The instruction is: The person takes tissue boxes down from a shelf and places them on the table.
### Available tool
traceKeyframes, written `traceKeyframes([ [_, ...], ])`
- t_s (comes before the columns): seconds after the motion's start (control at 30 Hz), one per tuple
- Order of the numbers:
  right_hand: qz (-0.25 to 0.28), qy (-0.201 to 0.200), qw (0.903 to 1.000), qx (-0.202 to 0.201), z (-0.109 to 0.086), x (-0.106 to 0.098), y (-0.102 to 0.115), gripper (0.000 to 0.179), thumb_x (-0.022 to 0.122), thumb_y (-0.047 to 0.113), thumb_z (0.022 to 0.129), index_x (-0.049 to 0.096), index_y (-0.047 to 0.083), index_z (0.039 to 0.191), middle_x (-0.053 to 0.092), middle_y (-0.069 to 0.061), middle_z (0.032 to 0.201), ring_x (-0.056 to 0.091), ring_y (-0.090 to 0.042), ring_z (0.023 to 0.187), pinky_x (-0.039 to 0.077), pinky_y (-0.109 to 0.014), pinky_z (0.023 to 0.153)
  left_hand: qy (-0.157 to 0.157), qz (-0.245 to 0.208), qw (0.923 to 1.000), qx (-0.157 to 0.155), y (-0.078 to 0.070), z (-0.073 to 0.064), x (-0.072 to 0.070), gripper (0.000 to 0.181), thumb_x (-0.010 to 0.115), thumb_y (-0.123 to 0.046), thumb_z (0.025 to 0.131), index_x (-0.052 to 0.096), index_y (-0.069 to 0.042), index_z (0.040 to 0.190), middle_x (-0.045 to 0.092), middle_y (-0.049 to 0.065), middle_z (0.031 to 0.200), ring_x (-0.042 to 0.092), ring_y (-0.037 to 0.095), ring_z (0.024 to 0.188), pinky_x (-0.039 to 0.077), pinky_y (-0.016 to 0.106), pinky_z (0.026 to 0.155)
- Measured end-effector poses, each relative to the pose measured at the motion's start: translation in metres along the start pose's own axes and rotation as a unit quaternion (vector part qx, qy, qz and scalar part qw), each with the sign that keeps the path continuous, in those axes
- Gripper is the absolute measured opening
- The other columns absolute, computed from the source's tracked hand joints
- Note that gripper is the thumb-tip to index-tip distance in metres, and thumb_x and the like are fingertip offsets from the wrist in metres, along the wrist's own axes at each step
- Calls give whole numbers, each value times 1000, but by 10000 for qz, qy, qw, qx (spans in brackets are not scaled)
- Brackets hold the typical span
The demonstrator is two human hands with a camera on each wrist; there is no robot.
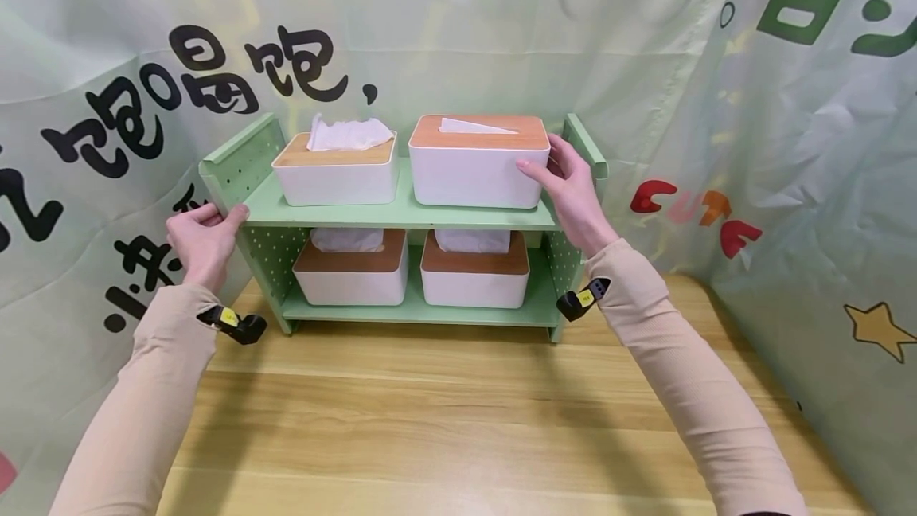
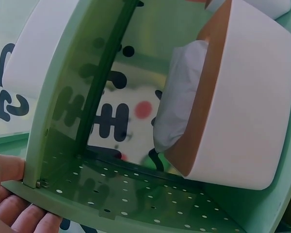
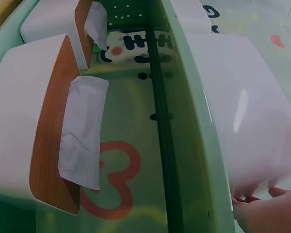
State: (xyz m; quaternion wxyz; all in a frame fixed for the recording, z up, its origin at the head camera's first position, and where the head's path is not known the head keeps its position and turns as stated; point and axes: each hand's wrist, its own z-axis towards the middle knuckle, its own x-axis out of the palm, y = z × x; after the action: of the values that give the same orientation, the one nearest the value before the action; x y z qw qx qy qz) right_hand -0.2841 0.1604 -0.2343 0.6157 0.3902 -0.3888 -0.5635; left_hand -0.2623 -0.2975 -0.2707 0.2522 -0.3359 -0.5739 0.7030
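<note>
A green two-tier shelf (image 1: 344, 314) stands on the table with two white tissue boxes on each tier. My left hand (image 1: 204, 241) grips the shelf's left edge, thumb in front; in the left wrist view its fingers (image 2: 26, 218) curl around the perforated side panel. At the upper right, my right hand (image 1: 573, 185) holds the right end of a tissue box (image 1: 469, 177) with a wooden lid, thumb on its front face. Beside it on the top tier sits another tissue box (image 1: 337, 183). Below are the lower left box (image 1: 351, 287) and the lower right box (image 1: 473, 287), tissues poking up.
The wooden table (image 1: 430, 420) extends in front of the shelf. A printed cloth (image 1: 501, 62) with black lettering hangs close behind the shelf and along both sides. Each wrist carries a small black camera, such as the left one (image 1: 239, 325).
</note>
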Motion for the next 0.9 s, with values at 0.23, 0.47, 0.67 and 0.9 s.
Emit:
traceKeyframes([
  [0.23, 179, -81, 9995, 260, 13, 2, -2, 68, 71, 16, 93, 38, 10, 153, 46, -11, 150, 47, -19, 128, 40, -34, 114, -18, -20, 10000, -77, 0, 0, -1, 51, 77, -20, 86, 64, -7, 134, 55, -29, 61, 56, -10, 66, 46, 5, 61],
  [0.47, 540, -74, 9978, 371, 24, 3, 0, 74, 73, 11, 89, 36, 12, 154, 43, -11, 151, 46, -21, 131, 39, -35, 114, 32, 38, 10000, -38, -2, 2, -1, 51, 76, -22, 87, 64, -8, 134, 55, -30, 62, 57, -10, 67, 46, 5, 62],
  [0.67, 335, 235, 9987, 316, 30, 2, -1, 77, 75, 9, 87, 34, 12, 152, 45, -7, 145, 47, -20, 128, 41, -31, 108, 53, 6, 10000, -47, -2, 2, -1, 51, 76, -21, 87, 63, -7, 134, 55, -30, 62, 57, -10, 67, 46, 5, 61],
  [0.9, 151, 455, 9979, 428, 35, -1, -4, 75, 76, 11, 85, 37, 18, 149, 50, -5, 137, 54, -21, 119, 51, -30, 94, 70, 13, 10000, -35, -1, 2, 0, 51, 77, -21, 87, 63, -8, 134, 54, -31, 60, 57, -11, 66, 47, 5, 62],
])
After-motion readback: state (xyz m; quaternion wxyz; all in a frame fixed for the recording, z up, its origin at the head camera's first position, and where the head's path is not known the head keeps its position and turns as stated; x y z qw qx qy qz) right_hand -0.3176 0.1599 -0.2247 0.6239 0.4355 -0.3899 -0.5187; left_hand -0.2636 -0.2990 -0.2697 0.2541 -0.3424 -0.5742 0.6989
